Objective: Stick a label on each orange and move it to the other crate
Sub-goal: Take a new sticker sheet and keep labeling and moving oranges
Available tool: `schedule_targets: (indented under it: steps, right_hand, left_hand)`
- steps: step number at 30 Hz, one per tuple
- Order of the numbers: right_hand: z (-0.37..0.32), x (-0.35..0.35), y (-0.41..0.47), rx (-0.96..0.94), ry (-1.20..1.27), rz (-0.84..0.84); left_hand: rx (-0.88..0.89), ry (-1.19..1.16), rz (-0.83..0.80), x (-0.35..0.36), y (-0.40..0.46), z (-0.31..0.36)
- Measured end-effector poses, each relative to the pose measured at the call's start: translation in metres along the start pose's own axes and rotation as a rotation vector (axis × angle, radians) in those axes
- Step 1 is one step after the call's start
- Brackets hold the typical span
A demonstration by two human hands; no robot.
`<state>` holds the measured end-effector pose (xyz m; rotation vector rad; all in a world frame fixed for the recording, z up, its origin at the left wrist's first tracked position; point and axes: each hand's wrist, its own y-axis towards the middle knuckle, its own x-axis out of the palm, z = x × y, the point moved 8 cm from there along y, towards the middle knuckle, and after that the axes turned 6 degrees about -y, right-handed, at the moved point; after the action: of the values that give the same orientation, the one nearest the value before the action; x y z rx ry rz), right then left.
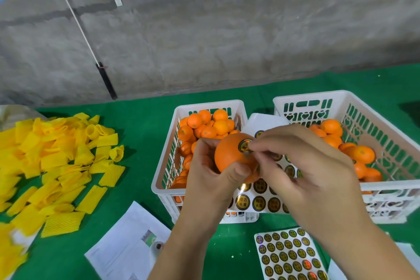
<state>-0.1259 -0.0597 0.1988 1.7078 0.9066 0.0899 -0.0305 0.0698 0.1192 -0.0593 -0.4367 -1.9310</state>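
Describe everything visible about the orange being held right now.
The held orange is round, smooth-skinned and deep orange. The left hand grips it from below and behind, above the near edge of the left crate. A round gold-and-black label sits on its upper right side, where the right hand's fingertips touch it.

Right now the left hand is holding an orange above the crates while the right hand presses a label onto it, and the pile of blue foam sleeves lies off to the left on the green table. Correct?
Not quite: the foam sleeves are yellow, not blue, as the head view shows. The rest holds: the left hand holds the orange above the crates while the right hand presses a label onto it, over the green table.
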Motion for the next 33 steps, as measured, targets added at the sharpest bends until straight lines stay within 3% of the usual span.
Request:
schedule_targets:
  steps: [8,13,18,24,28,33]
  right_hand:
    - [0.012,0.015,0.000,-0.049,-0.084,-0.236]
    - [0.024,0.019,-0.010,0.026,-0.017,-0.354]
    - [0.024,0.047,-0.034,0.110,-0.117,-0.521]
    - [0.029,0.055,-0.026,0.178,-0.086,-0.383]
    - [0.033,0.042,-0.016,0.194,0.059,-0.270]
    - [0.030,0.045,-0.014,0.214,0.111,-0.276]
  left_hand:
    - [-0.055,0.039,0.040,-0.008,0.002,-0.014]
    - [-0.093,0.016,0.073,-0.011,0.000,-0.019]
    - [-0.095,-0.033,0.121,-0.014,0.004,-0.015]
    - [-0.132,-0.158,0.153,-0.002,0.002,-0.018]
    - [-0.097,-0.273,0.110,-0.008,0.007,-0.012]
    - [-0.089,-0.319,0.082,-0.006,0.009,-0.006]
